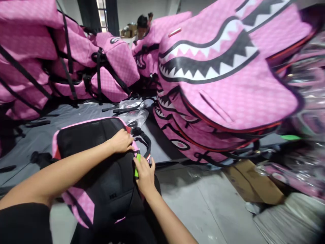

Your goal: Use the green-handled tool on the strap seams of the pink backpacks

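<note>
A black backpack with pink edging (101, 169) lies tilted in front of me, its lower end toward my lap and its far end on the grey-covered table. My left hand (121, 141) reaches across it, closed on its pink-edged right side. Just below, my right hand (145, 173) grips a slim bright-green tool (138, 165) held upright against the same edge. The tool's tip is too small to make out, so its kind is unclear. A black strap (144, 137) loops out beside both hands.
Pink backpacks with shark-mouth prints (228, 91) are stacked high at the right. More pink bags (30, 44) pile up at the left and back. Clear plastic wrapping (133, 113) lies on the table (88, 110). A cardboard box (254, 183) sits on the floor. Another person (142, 25) is behind.
</note>
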The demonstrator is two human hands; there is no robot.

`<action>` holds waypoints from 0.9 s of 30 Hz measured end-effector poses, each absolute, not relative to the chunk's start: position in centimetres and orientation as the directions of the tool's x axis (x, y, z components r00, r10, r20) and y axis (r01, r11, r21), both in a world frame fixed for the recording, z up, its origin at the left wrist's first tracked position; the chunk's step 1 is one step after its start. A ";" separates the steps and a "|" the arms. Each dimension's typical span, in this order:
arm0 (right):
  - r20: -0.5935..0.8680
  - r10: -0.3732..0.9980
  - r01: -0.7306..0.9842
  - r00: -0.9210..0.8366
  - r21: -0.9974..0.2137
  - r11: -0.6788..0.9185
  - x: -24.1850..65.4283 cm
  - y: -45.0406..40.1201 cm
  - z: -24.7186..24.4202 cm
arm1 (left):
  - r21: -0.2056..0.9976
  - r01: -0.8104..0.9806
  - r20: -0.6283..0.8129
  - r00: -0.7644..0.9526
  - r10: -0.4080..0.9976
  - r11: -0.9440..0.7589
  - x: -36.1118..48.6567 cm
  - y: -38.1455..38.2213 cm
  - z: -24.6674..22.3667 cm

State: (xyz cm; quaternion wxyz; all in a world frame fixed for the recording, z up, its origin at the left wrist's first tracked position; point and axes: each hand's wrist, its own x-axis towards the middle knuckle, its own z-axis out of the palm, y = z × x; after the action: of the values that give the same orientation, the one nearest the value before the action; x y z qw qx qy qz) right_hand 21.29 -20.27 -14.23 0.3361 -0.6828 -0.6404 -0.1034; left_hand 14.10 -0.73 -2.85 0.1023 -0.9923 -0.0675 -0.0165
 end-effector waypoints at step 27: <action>0.606 0.782 0.977 -0.147 -0.037 0.212 28.6 -22.6 -10.2 | -0.308 0.282 0.296 0.936 0.190 -0.909 5.0 -4.3 0.8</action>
State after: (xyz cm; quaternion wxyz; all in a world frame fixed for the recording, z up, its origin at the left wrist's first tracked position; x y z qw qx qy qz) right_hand 28.63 -22.63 -10.16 0.2602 -0.5991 -0.7337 -0.1873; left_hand 4.98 -4.26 0.82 0.1757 -0.9681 -0.1219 -0.1305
